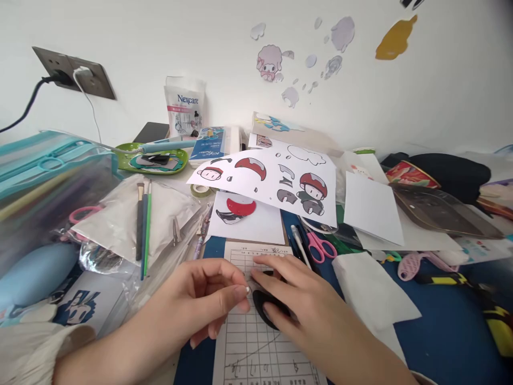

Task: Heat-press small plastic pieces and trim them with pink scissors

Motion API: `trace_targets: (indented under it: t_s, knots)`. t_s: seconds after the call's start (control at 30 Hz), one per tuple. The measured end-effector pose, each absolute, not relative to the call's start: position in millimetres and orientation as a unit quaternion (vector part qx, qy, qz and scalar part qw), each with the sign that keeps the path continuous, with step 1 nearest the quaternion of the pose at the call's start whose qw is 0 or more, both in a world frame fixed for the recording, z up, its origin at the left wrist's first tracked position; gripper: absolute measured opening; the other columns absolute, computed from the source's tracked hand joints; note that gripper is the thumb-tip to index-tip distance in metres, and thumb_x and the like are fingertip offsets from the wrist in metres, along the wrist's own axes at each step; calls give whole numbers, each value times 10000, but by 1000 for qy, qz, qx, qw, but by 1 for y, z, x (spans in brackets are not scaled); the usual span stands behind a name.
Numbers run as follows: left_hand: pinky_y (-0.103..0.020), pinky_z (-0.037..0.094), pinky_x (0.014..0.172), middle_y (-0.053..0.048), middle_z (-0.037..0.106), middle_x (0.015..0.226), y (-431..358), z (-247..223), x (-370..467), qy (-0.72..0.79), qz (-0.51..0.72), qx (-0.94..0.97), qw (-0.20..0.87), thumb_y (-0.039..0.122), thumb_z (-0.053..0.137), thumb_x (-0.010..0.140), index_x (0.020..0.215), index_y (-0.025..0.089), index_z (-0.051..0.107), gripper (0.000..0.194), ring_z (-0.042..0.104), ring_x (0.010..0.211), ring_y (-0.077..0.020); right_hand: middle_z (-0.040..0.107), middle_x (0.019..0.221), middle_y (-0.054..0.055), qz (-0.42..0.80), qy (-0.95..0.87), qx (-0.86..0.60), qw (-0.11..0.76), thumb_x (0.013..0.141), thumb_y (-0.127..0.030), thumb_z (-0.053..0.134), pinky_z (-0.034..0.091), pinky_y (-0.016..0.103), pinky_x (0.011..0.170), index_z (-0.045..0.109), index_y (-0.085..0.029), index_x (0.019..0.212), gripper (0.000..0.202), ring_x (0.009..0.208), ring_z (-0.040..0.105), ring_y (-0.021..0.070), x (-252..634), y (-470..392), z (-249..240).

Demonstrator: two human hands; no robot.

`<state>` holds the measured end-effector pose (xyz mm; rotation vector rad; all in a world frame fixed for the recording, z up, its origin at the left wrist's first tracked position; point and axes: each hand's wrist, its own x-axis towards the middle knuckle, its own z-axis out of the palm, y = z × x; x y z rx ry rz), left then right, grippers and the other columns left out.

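Observation:
Over a printed grid sheet [248,342], my left hand [212,299] has its thumb and index finger pinched on something tiny and whitish that I cannot make out. Just right of it, my right hand [288,294] rests with fingers spread on a black rounded piece [266,310], partly hidden under the fingers. Beyond the hands lies a white sheet [270,224] with a red and black cut-out [241,206]. A larger sheet with printed cartoon figures [272,187] overlaps it.
Pink scissors [321,246] and a white pen [300,245] lie beyond my right hand. A folded white tissue [372,291] is at the right. Brushes [147,230] lie on a plastic bag at the left, near a green tray [176,167]. Blank white paper [372,206] lies at the back right.

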<state>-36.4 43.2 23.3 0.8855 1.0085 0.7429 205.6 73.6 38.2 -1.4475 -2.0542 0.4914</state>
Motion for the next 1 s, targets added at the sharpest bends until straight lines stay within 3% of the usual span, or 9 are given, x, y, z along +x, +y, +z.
trace_targets:
  t_s: [0.2,0.33,0.43,0.53,0.7,1.0]
  knots:
    - [-121,287,335,43,610,626,45,23,-37,476,321,417,705,479,836,732,761,168,658,359,422,418,-34,761,866,53,171,-744,-607,220,907,-538,581,514,295,581,761,-262,897,330,751,693,218,225,82,41]
    - [-129,291,324,27,648,669,46,18,-36,483,304,436,697,472,811,724,758,168,637,352,419,404,-30,689,652,11,140,-722,-657,163,898,-428,537,426,289,535,721,-247,790,280,568,605,174,230,88,33]
    - [-134,284,318,31,645,638,46,14,-35,486,302,446,688,481,796,708,738,172,623,355,399,384,-29,605,575,-29,124,-713,-685,79,911,-299,553,359,274,520,688,-239,756,214,551,552,148,221,89,26]
    - [-135,285,322,25,667,653,44,12,-34,490,301,455,680,453,788,712,753,169,632,326,405,385,-29,576,615,-51,99,-693,-714,2,961,-277,587,407,266,573,667,-206,832,168,589,537,132,208,90,24]
    - [-137,287,330,16,686,669,42,13,-33,495,299,460,674,433,773,718,763,162,639,306,416,393,-30,645,779,-18,75,-665,-739,-81,1005,-416,585,539,317,718,656,-179,875,279,710,617,131,194,94,31]
    - [-155,284,325,9,703,676,42,7,-32,486,324,465,666,462,779,700,746,165,638,332,406,376,-28,621,729,-31,66,-681,-726,-70,976,-454,623,523,283,654,626,-181,788,331,655,589,114,200,104,24]
